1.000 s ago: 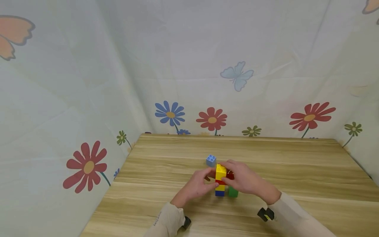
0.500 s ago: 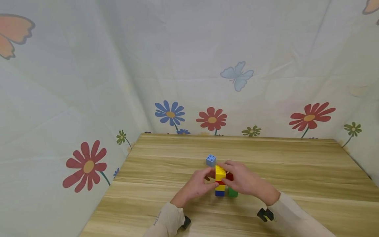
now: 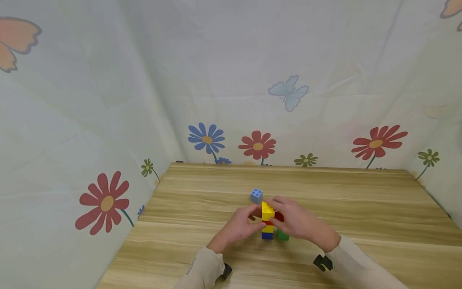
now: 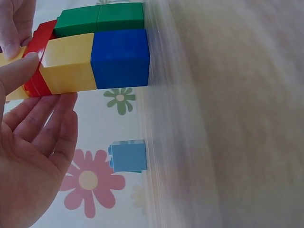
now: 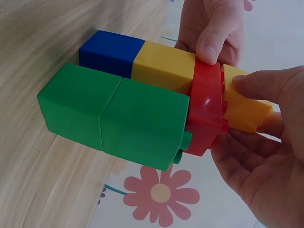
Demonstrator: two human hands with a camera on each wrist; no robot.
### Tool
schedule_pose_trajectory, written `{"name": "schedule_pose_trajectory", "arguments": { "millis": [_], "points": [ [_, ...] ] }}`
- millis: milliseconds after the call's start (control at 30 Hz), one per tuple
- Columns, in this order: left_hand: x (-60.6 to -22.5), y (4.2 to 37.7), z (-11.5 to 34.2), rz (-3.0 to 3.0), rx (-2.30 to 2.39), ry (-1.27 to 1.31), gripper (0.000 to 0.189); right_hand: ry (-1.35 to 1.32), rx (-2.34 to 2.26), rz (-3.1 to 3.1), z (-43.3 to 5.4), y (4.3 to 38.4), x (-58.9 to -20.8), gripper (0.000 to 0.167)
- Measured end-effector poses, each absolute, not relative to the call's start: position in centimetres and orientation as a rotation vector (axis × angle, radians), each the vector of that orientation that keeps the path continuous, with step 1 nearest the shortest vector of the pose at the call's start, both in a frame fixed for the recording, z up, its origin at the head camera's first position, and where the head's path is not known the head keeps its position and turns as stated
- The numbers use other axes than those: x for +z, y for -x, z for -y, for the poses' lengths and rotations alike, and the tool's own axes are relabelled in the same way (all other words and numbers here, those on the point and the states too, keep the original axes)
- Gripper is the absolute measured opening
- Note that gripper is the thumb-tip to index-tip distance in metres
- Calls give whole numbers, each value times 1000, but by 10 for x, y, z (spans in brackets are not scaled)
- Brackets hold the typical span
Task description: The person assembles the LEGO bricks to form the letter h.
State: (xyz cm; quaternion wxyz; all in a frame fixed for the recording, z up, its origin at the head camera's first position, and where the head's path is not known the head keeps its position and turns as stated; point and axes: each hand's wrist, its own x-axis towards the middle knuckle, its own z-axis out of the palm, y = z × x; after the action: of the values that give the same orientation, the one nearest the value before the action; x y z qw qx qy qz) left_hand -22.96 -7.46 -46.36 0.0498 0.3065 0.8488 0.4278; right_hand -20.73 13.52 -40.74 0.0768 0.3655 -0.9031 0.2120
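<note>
left grip (image 3: pixel 239 225) pinches the red block (image 5: pixel 205 97), right grip (image 3: pixel 295 218) the top yellow (image 5: pixel 242 102); uneven pressing could tilt red block, whose three-o'clock end seems unseated over green stack (image 5: pixel 147 123).

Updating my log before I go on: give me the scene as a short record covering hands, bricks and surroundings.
left hand: thumb on the red brick, fingers at the opposite side
right hand: holds the top yellow brick
stack, bottom up: blue brick, lower yellow brick, red brick, top yellow brick
beside stack: lower green brick, upper green brick on it
unclear: how fully the top yellow brick is seated
apart: light-blue brick, studs up, on the table behind the stack
backdrop: printed flowers and butterflies
</note>
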Motion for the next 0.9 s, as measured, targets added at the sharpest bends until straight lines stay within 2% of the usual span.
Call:
{"name": "schedule_pose_trajectory", "arguments": {
  "millis": [900],
  "points": [
    [-465, 230, 75, -2593, 1306, -941, 37, -1122, 578, 2670, -131, 203, -407, 48]
  ]
}}
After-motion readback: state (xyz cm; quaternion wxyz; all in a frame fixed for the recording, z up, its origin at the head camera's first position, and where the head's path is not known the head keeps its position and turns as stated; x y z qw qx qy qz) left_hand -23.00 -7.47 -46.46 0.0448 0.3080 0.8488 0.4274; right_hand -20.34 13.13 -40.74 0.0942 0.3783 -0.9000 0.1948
